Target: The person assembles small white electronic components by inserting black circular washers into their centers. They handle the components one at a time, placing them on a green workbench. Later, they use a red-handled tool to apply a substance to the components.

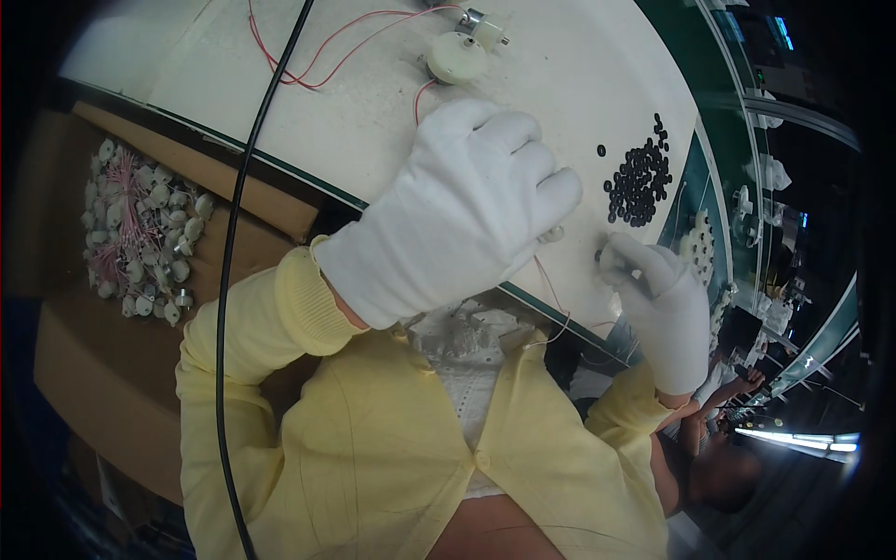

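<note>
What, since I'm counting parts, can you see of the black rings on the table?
The black rings are small and round, several seemingly holed, perhaps rubber or plastic. They lie in a loose cluster near the right edge of the white tabletop, thinning at the far end, one apart to the left. The gloved right hand is nearest, clear of the cluster.

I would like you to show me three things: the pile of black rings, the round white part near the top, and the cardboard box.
Black rings (639, 180): head view, middle of the pile.
Round white part (455, 59): head view, its pale face.
Cardboard box (103, 392): head view, bare brown cardboard.
</note>
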Demonstrator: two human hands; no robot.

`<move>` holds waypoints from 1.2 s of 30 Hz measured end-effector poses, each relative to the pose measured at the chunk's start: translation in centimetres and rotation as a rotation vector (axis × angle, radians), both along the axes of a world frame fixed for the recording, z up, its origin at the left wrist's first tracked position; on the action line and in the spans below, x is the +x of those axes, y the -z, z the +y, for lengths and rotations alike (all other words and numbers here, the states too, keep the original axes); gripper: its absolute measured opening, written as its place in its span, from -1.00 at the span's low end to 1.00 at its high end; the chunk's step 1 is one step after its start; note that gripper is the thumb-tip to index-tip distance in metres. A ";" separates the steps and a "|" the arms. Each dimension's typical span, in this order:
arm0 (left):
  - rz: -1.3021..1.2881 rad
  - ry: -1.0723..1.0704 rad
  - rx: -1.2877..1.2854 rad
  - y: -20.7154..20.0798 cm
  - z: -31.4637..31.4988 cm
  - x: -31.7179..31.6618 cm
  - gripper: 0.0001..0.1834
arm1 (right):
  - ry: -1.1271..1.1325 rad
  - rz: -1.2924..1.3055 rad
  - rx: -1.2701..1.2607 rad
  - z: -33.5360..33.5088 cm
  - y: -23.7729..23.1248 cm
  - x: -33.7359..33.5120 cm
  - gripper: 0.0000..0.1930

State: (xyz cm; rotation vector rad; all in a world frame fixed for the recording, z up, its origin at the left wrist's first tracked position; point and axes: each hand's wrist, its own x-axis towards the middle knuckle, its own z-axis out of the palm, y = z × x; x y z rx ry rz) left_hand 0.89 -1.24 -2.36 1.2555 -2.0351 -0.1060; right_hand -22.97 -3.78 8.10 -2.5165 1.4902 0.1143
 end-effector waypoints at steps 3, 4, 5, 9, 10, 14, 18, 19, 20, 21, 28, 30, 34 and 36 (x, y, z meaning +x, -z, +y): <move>0.002 0.010 0.001 0.1 -0.1 0.0 -0.58 | 0.002 0.013 0.016 -0.3 0.1 -0.3 -0.78; 0.005 0.013 0.003 0.1 -0.1 -0.1 -0.58 | -0.005 0.026 0.012 -0.3 0.0 -0.2 -0.78; 0.005 0.003 -0.005 0.1 0.0 -0.1 -0.58 | -0.017 0.038 0.009 -0.4 0.0 -0.1 -0.78; 0.008 -0.011 -0.023 0.1 0.0 -0.2 -0.58 | -0.049 0.076 -0.007 -0.3 0.1 0.1 -0.79; 0.010 -0.009 -0.025 0.1 0.0 -0.2 -0.58 | -0.033 0.080 -0.002 -0.3 0.0 0.2 -0.79; 0.008 -0.002 -0.029 -0.2 0.0 -0.1 -0.57 | 0.085 0.039 0.023 0.3 0.6 -0.3 -0.79; 0.020 0.019 -0.007 -0.6 -0.1 0.0 -0.55 | 0.578 -0.355 0.182 1.6 1.6 0.3 -0.68; 0.026 0.028 0.003 -0.7 -0.1 0.0 -0.55 | 0.619 -0.318 0.101 1.6 1.9 0.0 -0.68; 0.028 0.023 -0.005 -0.6 -0.1 0.0 -0.55 | 0.659 -0.281 0.022 1.7 2.8 -0.7 -0.68; 0.031 0.031 -0.015 -0.7 -0.1 0.0 -0.54 | 0.711 -0.244 -0.062 2.0 3.6 -1.5 -0.68; -0.037 0.051 -0.026 -1.3 -0.3 0.2 -0.50 | 0.665 -0.232 -0.231 2.0 5.0 -4.9 -0.67; -0.057 0.045 -0.039 -1.4 -0.4 0.0 -0.50 | 0.741 -0.411 -0.158 2.4 4.5 -5.0 -0.67; -0.115 0.046 -0.023 -1.5 -0.4 0.1 -0.48 | 0.597 -0.332 -0.186 3.2 3.8 -2.7 -0.58; -0.148 0.045 -0.026 -1.5 -0.2 0.2 -0.46 | 0.561 -0.270 -0.161 3.4 4.0 -3.0 -0.52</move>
